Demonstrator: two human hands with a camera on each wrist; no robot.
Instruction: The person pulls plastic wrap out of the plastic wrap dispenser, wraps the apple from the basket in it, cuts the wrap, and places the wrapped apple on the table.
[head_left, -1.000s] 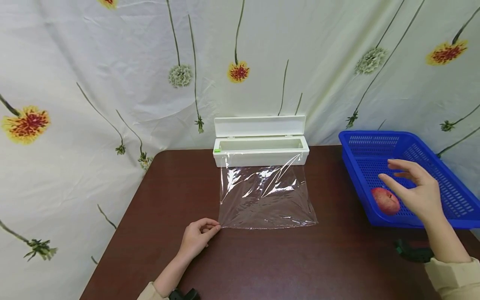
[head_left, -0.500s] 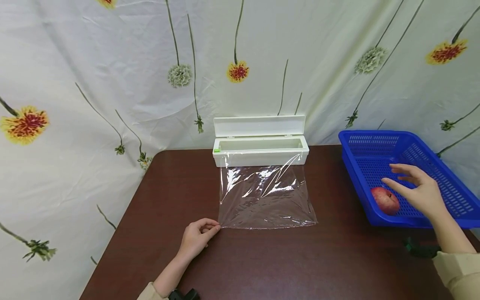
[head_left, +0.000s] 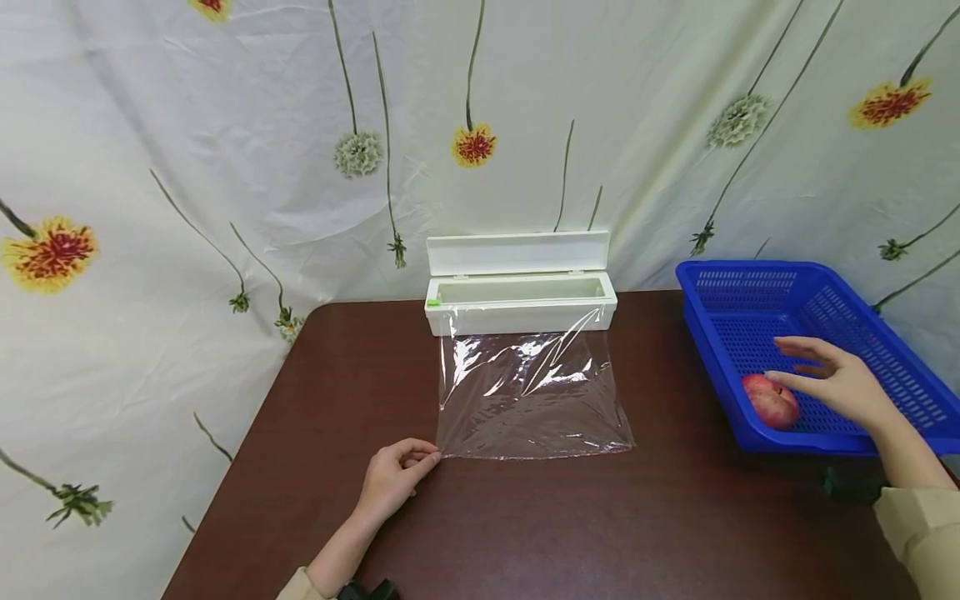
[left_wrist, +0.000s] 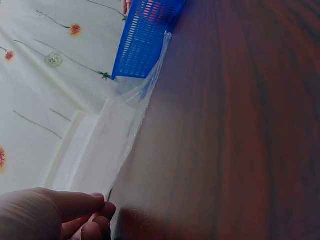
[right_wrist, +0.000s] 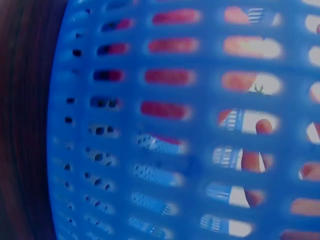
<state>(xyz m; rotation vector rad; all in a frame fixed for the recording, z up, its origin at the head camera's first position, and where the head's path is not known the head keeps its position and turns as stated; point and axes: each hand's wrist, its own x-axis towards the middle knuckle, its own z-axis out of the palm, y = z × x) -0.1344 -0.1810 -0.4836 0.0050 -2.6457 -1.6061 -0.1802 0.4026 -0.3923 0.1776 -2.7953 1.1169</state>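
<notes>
At the near left corner of a sheet of clear cling film (head_left: 525, 408), my left hand (head_left: 392, 477) pinches the edge between thumb and fingers. The left wrist view shows that pinch, with the film (left_wrist: 127, 135) stretching away from the left hand (left_wrist: 55, 212). The film runs from a white dispenser box (head_left: 517, 318) whose lid stands up. My right hand (head_left: 843, 387) is over the blue basket (head_left: 705, 358), thumb and fingers spread apart, thumb tip right at a red apple (head_left: 772, 404). The right wrist view sees the apple (right_wrist: 167, 76) through the slotted basket wall.
The basket stands at the right side of a dark brown wooden table (head_left: 570, 525). Behind the table hangs a white cloth (head_left: 285, 108) printed with flowers, close behind the dispenser box. A black wrist mount (head_left: 369, 590) sits by the left forearm.
My right hand has lowered a little toward the apple, its thumb now overlapping it, while its forearm shifted right. The left hand and the film have stayed in place.
</notes>
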